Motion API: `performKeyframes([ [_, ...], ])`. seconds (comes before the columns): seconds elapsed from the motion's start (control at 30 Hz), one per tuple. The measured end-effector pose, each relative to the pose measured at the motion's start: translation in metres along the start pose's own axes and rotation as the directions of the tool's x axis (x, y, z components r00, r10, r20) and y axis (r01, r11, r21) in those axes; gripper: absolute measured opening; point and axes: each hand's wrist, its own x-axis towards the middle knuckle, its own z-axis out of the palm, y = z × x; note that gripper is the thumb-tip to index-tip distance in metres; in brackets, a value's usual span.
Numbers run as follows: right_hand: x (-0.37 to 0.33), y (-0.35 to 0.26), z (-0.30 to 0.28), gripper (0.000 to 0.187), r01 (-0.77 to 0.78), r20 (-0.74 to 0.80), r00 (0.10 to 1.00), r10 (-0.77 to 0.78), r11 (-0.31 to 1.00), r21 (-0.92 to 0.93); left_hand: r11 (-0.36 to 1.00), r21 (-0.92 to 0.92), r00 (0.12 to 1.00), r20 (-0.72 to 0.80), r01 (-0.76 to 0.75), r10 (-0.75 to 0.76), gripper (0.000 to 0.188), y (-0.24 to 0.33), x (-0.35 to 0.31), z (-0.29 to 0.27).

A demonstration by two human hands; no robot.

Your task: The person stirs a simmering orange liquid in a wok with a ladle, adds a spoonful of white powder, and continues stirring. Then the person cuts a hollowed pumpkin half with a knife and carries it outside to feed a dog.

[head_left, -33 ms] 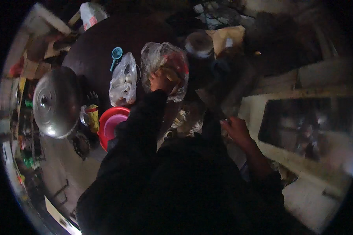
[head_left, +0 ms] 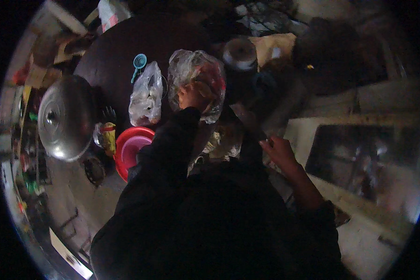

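Note:
On the dark round table, a clear plastic bag (head_left: 182,63) with something red inside lies crumpled. My left hand (head_left: 191,96) is at its near part, fingers curled beside a tan, rounded lump (head_left: 204,88); dim light hides exactly what they grip. Off the table's near right side, my right hand (head_left: 280,151) is closed round the handle end of a knife (head_left: 245,116). Its broad blade points up and left, toward the table. Left of the clear bag is a whitish plastic bag (head_left: 145,100) with pale pieces in it.
A blue scoop (head_left: 139,61) lies beyond the whitish bag. A pink basin (head_left: 134,149) sits inside a red basin (head_left: 121,158) near my left forearm. A large metal lid (head_left: 65,116) stands at the left. At the right is a pale counter with a dark panel (head_left: 345,154).
The knife blade shows more clearly now, and my right hand has shifted very slightly left. My left hand stays at the clear bag.

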Motion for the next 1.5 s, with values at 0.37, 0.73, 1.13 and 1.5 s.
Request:
performKeyframes([
  [0.37, 0.333, -0.008, -0.014, 0.048, 0.537, 0.417, 0.796, -0.439, 0.830, -0.152, 0.901, -0.026, 0.890, -0.147, 0.433, -0.432, 0.111, 0.034, 0.018, 0.029],
  [0.73, 0.384, -0.031, 0.017, 0.049, 0.417, 0.530, 0.796, -0.292, 0.899, -0.131, 0.926, -0.335, 0.930, -0.253, 0.174, -0.267, 0.118, -0.017, -0.019, 0.009],
  [1.13, 0.385, -0.050, 0.038, 0.050, 0.433, 0.387, 0.869, -0.310, 0.853, -0.290, 0.148, -0.989, 0.861, -0.057, 0.021, -0.505, 0.096, -0.058, -0.098, 0.033],
  [1.5, 0.397, -0.064, 0.019, 0.052, 0.481, 0.430, 0.842, -0.325, 0.814, -0.326, -0.763, -0.627, 0.877, 0.268, -0.156, -0.400, 0.081, -0.061, -0.110, 0.087],
])
